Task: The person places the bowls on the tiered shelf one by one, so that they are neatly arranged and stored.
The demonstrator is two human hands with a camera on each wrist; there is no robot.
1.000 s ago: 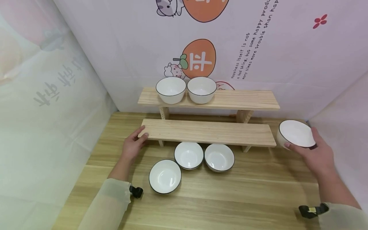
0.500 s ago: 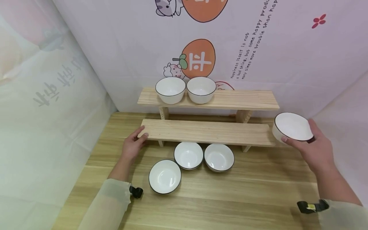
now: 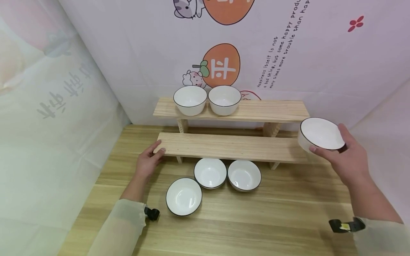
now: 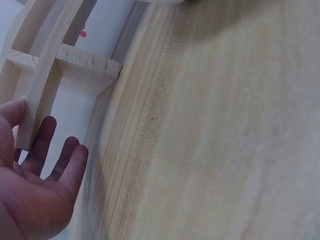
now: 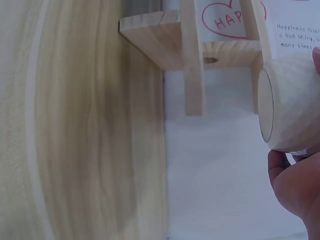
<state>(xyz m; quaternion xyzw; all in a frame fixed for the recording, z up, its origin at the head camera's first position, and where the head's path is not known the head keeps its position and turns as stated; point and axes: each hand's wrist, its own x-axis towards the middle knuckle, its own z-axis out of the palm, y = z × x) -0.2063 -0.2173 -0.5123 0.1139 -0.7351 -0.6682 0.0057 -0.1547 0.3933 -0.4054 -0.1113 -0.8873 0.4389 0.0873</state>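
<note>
at the far left, the left hand [image 3: 148, 165] has the end of the lower board [image 3: 230, 146] pinched, thumb on top and fingers underneath. just in from there, the left desk bowl [image 3: 184, 196] sits on the desk [image 3: 256, 227], nearer the person than the middle desk bowl [image 3: 210, 173] and the right desk bowl [image 3: 244, 175], which stand side by side along the board's front edge. above and behind them, two upper bowls [image 3: 190, 101] rest next to each other on the left half of the upper board [image 3: 272, 109].

at the right, the held bowl [image 3: 321, 134] is raised off the desk, mouth up and slightly tilted. the right hand [image 3: 350, 161] grasps it from its right and near side, thumb on the near wall; the bowl lies left of and beyond the palm. the relation that seems to count most is between this bowl and the boards' right ends: both boards run left to right, and the round bowl, with no long axis to line up, overlaps those ends in the head view. whether it touches either board, i cannot tell. the right hand's grip is the nearer one; the left is at the opposite end.
</note>
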